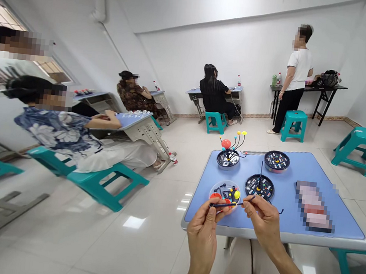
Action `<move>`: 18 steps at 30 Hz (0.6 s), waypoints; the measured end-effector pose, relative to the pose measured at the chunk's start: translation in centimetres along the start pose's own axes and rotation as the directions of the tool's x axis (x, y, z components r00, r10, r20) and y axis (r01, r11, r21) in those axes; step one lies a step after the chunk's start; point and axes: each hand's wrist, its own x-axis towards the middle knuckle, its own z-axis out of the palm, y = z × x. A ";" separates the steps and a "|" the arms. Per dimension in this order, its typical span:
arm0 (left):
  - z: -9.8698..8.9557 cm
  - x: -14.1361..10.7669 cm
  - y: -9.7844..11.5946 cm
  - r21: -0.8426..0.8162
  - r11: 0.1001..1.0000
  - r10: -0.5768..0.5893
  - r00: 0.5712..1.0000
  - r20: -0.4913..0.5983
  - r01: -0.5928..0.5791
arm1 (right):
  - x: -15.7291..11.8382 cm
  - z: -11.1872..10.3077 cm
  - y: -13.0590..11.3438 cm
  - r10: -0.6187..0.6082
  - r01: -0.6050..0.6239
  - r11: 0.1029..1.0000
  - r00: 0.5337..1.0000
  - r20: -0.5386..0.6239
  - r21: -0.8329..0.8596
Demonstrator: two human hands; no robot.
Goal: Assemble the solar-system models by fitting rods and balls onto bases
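Above the front edge of the blue table, my left hand pinches a dark rod. Close to its right, my right hand grips a thin dark piece, its end near a small yellow part at the rod's tip. Behind my left hand is a clear bowl with red and yellow balls and dark pieces. A black round base with an upright rod stands behind my right hand. Farther back are a base with colored balls on curved stems and another round base.
A blurred-out phone-like object lies on the right of the blue table. Green stools stand around. Several people sit at desks to the left and ahead; one person stands by a black table.
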 end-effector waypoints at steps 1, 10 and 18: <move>0.0 0.0 0.0 0.003 1.000 -0.002 1.000 0.004 0.002 | 0.0 0.0 -0.1 -0.009 0.008 1.000 1.000 0.000 -0.014; -0.2 -0.7 -0.6 0.040 0.999 -0.007 1.000 0.001 0.007 | -0.5 -0.6 0.0 0.010 -0.011 0.998 1.000 -0.025 -0.065; -0.1 -0.9 -0.3 -0.011 1.000 0.001 1.000 0.015 -0.001 | -0.8 -0.7 -0.6 -0.026 0.022 0.993 0.999 -0.036 -0.116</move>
